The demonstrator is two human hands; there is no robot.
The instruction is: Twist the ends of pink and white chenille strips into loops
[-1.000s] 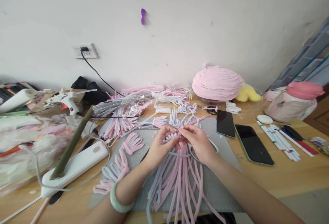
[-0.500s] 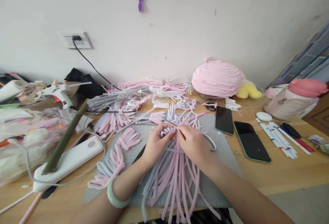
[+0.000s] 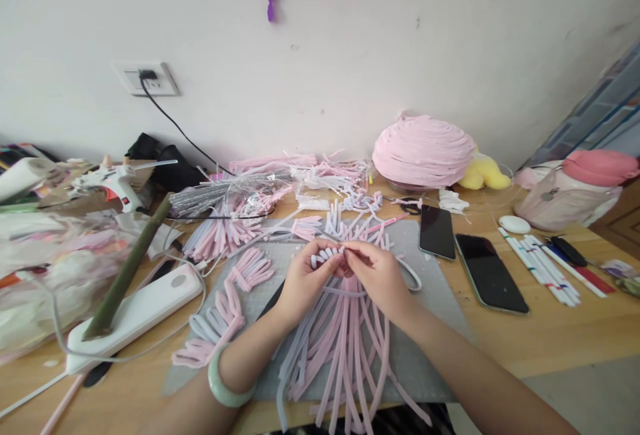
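Observation:
Over the grey mat (image 3: 425, 328), my left hand (image 3: 310, 275) is closed, thumb and fingers pinching a coiled pale lilac pipe cleaner (image 3: 323, 258). My right hand (image 3: 375, 275) meets it fingertip to fingertip, pinching at the coil's right end. What exactly sits between the right fingertips is hidden. Below both hands, long pink pipe cleaners (image 3: 350, 355) and pale blue ones (image 3: 300, 348) fan out toward the table's front edge. A ring-like pale strand (image 3: 414, 278) curves out right of my right hand. Folded pink and blue bundles (image 3: 250, 270) lie left of my left hand.
At the left are a white power strip (image 3: 145, 308), a green stick (image 3: 130, 268) and a glue gun (image 3: 120, 188). Two phones (image 3: 493, 275), several white markers (image 3: 540, 268) and a large pink fuzzy dome (image 3: 425, 152) are at the right. Loose pipe cleaners (image 3: 220, 235) line the back.
My right hand's fingers have shifted slightly and now press against the left fingertips. The coil stays in my left hand. The view has moved very little.

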